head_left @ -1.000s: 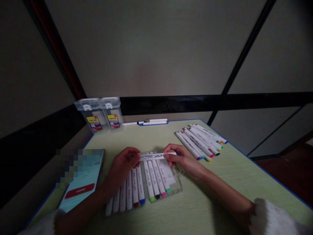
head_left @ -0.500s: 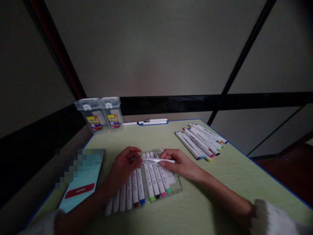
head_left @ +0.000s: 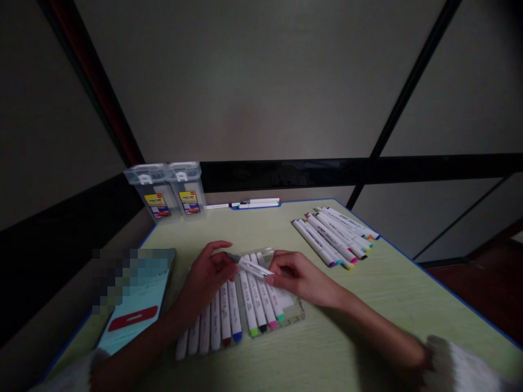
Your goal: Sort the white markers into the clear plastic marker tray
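Note:
My right hand (head_left: pixel 292 272) is closed on the lower right end of a white marker (head_left: pixel 255 268). The marker tilts, its grey end pointing up and left. At that grey end, my left hand (head_left: pixel 214 265) has its thumb and a curled finger against the marker, the index finger raised off it. Below both hands lies a clear plastic case (head_left: pixel 300 313) holding a row of white markers (head_left: pixel 226 316). Blue, brown, lime, black, pink and green ends show on some; my left hand and forearm cover part of the row.
A fan of white markers (head_left: pixel 330 234) with coloured ends lies at the right. Two clear lidded boxes (head_left: pixel 190 190) stand at the back left, beside thin pens (head_left: pixel 259 203) on a blue strip. A tablet-like screen (head_left: pixel 139 310) is at the left, partly blurred. Walls rise behind the table.
The marker has turned from nearly level to a slant, its left end now higher and its grey end in sight. My left index finger has lifted away from it.

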`<state>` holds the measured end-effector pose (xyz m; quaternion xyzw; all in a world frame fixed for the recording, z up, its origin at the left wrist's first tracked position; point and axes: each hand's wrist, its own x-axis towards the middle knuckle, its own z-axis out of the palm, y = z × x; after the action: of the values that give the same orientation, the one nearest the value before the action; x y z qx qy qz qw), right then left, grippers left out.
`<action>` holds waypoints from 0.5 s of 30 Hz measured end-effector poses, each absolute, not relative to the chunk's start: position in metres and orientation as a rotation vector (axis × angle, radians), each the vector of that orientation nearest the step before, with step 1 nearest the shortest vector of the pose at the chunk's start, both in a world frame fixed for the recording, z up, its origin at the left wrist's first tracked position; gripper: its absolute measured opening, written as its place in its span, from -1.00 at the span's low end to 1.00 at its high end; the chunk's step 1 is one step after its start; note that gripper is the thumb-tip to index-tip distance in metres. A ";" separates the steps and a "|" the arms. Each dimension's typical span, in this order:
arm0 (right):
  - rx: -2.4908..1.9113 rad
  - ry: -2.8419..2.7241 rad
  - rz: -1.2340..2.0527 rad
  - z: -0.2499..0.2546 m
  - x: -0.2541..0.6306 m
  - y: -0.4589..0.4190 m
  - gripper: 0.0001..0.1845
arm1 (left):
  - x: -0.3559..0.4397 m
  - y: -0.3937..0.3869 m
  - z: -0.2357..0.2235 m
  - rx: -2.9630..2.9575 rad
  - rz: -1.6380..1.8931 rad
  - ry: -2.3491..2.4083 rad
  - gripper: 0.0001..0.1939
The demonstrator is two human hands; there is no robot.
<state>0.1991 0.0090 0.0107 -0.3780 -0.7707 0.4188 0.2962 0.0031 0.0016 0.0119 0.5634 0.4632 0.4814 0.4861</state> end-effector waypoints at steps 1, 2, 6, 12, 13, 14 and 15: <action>-1.029 -2.012 1.170 0.010 0.200 0.010 -0.74 | 0.003 0.003 0.010 1.375 1.177 1.096 -0.65; -1.057 -1.972 1.230 0.010 0.200 0.011 -0.74 | 0.003 0.004 0.009 1.378 1.181 1.065 -0.64; -1.158 -1.885 1.310 0.005 0.201 0.016 -0.77 | 0.002 0.005 0.008 1.374 1.157 1.051 -0.65; -1.188 -1.942 1.225 -0.004 0.202 0.015 -0.84 | 0.001 0.005 0.006 1.402 1.127 1.023 -0.65; -1.185 -1.950 1.232 -0.004 0.202 0.014 -0.82 | 0.001 0.005 0.006 1.399 1.123 1.025 -0.65; -1.183 -1.956 1.248 -0.003 0.202 0.013 -0.82 | 0.001 0.005 0.005 1.393 1.122 1.030 -0.66; -1.180 -1.960 1.267 -0.002 0.202 0.011 -0.83 | 0.001 0.006 0.005 1.386 1.124 1.036 -0.66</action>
<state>0.2016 0.0112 -0.0024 -0.4358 -0.7236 0.4678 0.2602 0.0011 0.0055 0.0049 0.5765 0.4308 0.4676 0.5133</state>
